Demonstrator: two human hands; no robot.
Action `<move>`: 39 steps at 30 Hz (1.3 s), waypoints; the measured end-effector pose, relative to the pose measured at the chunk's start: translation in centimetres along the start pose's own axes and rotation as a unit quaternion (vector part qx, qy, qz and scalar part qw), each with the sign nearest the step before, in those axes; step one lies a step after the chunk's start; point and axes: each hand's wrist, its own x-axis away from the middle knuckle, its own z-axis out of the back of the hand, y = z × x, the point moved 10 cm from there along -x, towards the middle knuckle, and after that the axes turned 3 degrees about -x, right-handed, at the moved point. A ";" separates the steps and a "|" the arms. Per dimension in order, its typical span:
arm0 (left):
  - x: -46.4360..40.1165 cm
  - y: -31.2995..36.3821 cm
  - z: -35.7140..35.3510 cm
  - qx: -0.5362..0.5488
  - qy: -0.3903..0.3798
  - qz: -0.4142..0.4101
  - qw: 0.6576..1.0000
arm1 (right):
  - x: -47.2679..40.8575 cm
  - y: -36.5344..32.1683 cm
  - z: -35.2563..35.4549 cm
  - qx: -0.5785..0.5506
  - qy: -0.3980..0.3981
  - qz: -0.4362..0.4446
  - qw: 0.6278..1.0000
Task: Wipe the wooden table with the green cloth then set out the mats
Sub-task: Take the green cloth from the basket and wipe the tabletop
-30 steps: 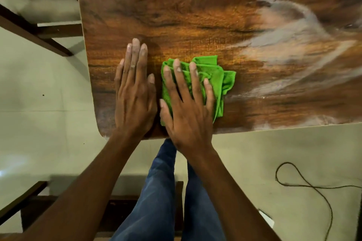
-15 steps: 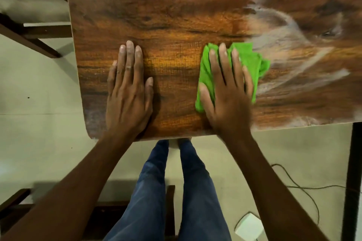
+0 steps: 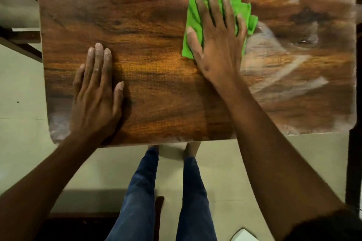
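From the head camera, looking straight down, the wooden worktop (image 3: 148, 31) fills the upper part of the picture. The right hand (image 3: 217, 45) lies flat on the green cloth (image 3: 193, 19), fingers straight and spread, pressing it against the wood towards the far right of the middle; it presses the cloth down without gripping it. The left hand (image 3: 96, 96) rests palm down on bare wood near the front left corner, fingers straight, holding nothing, well apart from the other.

The cloth is bunched into loose folds, so it looks soft, light and limp. It should slide easily under a flat palm but may creep out from under the fingers or unfold on a long stroke. The best hold is probably the broad palm over its middle, or a pinch of the gathered folds to lift it. Pale smears (image 3: 274, 60) cover the right side of the worktop, so wiping seems unfinished. No mats are in view.
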 end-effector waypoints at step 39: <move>-5.6 16.0 -3.5 -0.020 0.023 0.002 1.000 | 18.1 4.9 1.6 -0.043 -0.103 0.019 0.994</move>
